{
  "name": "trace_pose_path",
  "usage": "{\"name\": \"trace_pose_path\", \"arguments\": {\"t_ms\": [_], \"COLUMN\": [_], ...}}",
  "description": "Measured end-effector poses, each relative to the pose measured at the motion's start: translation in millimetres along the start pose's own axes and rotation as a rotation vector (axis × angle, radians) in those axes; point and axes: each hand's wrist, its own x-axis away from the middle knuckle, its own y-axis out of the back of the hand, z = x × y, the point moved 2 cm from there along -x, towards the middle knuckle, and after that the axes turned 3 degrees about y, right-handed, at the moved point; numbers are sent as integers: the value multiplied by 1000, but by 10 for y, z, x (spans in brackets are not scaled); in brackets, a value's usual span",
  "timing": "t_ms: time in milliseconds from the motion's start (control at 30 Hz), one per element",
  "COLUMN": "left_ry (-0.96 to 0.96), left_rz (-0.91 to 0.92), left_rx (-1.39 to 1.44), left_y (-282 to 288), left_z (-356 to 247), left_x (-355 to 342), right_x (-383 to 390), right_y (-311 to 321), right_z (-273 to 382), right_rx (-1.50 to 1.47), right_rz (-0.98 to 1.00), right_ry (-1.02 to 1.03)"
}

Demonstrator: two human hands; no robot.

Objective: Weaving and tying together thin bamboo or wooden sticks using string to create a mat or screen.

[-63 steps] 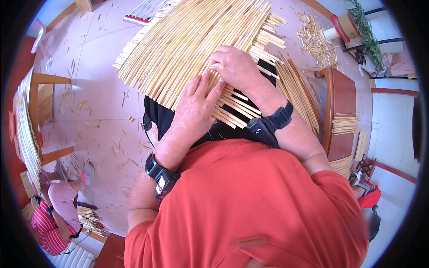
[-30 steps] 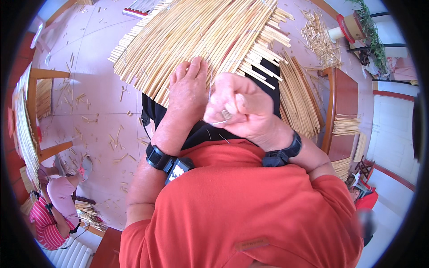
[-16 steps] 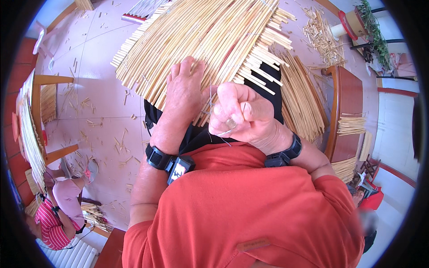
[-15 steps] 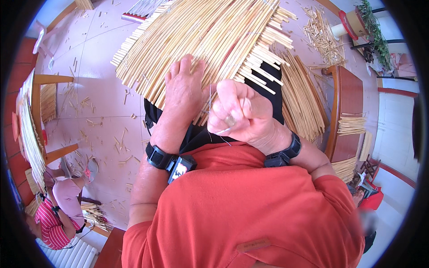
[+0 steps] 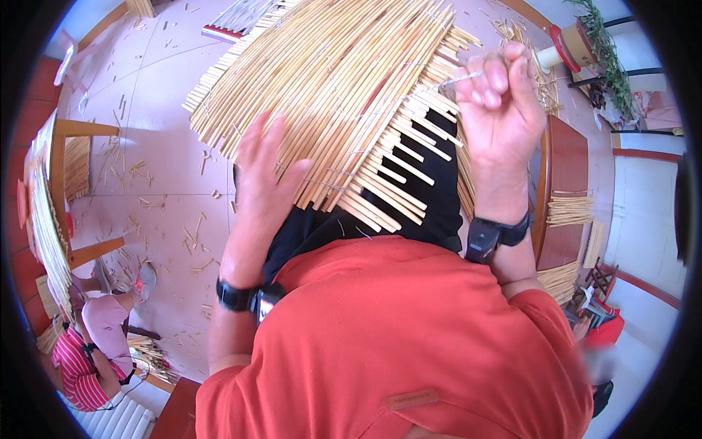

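Observation:
A mat of straight, pale reed stalks [image 5: 314,88] lies across my lap, with thin thread lines crossing it and uneven stalk ends at its right side. My left hand [image 5: 265,179] is by the mat's lower left edge, fingers spread and holding nothing. Above the right edge is my raised right hand [image 5: 501,110], its fingers closed on a slim, pale needle-like tool [image 5: 459,79]. From there a thread seems to run toward the stitched line on the mat. Loose thread ends hang near my waist.
Bundled stalks [image 5: 570,208] lie on a brown wooden bench [image 5: 567,157] at right. Cut bits are scattered over the tiled floor [image 5: 168,139]. Another person [image 5: 88,358] sits at lower left near a wooden frame [image 5: 84,129]. A red-rimmed spool [image 5: 567,47] stands at far right.
My right hand has swung up and to the right, away from the mat's lower edge. My left hand has lifted off the stalks and shifted down and left.

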Motion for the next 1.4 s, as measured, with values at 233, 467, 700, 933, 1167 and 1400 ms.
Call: {"name": "trace_pose_path", "arguments": {"t_ms": [233, 467, 700, 933, 1167, 1400], "left_ry": [605, 122, -187, -87, 356, 708], "left_rz": [-193, -151, 147, 116, 170, 641], "left_rx": [775, 268, -235, -368, 311, 1100], "left_y": [239, 334, -190, -374, 244, 87], "left_z": [417, 64, -201, -290, 87, 246], "left_x": [638, 270, -425, -452, 118, 712], "right_x": [-56, -84, -174, -146, -91, -107], "right_y": [91, -122, 210, 377, 448, 251], "right_z": [-181, -454, -1043, -1125, -954, -874], "right_rx": [188, 596, 1033, 865, 685, 694], "right_rz": [-214, -95, -76, -178, -236, -152], "right_ry": [-137, -447, -568, -631, -626, -571]}}
